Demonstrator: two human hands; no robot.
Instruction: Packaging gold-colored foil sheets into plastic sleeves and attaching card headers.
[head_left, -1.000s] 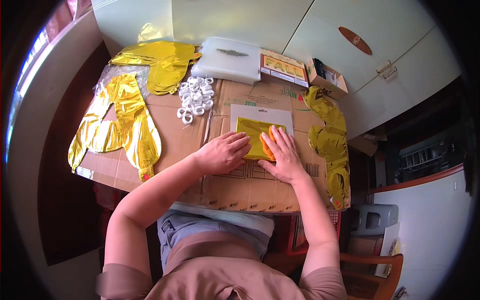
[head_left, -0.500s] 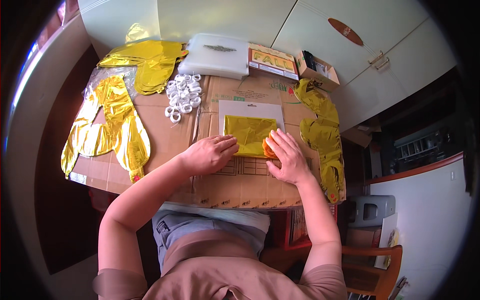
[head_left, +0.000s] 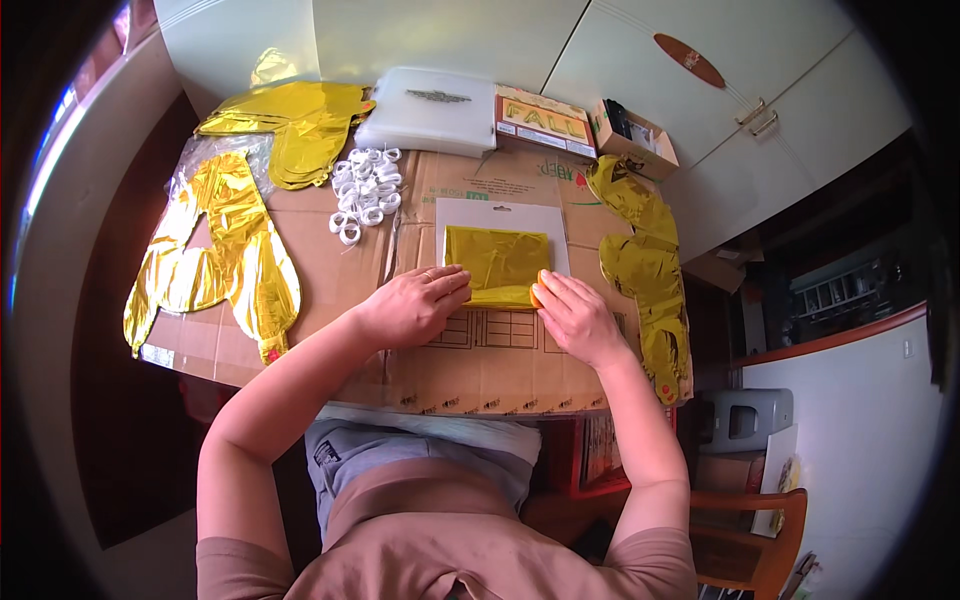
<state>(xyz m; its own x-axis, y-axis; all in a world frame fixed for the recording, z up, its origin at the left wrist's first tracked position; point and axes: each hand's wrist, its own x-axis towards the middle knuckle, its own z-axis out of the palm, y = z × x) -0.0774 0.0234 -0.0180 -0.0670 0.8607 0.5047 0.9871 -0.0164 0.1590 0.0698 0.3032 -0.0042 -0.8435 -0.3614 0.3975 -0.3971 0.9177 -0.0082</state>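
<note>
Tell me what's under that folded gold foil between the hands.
A white card with a hang slot lies under the folded gold foil, showing beyond it and at its right; cardboard lies beneath that. What the foil covers cannot be seen.

Foil [head_left: 497, 260] on card [head_left: 465, 213]; rolls [head_left: 366, 188] left, box [head_left: 545, 124] behind.

The gold foil sheet [head_left: 498, 258] lies flat at the centre of the frame, folded into a glossy, nearly rectangular packet with fine creases across its top face and a narrow folded band along its lower edge. Its lower left corner meets the left hand's [head_left: 420, 305] fingers, its lower right corner the right hand's [head_left: 577, 315]. Beneath it, a white card [head_left: 470, 214] with a hanging slot shows above and along its right side.
</note>
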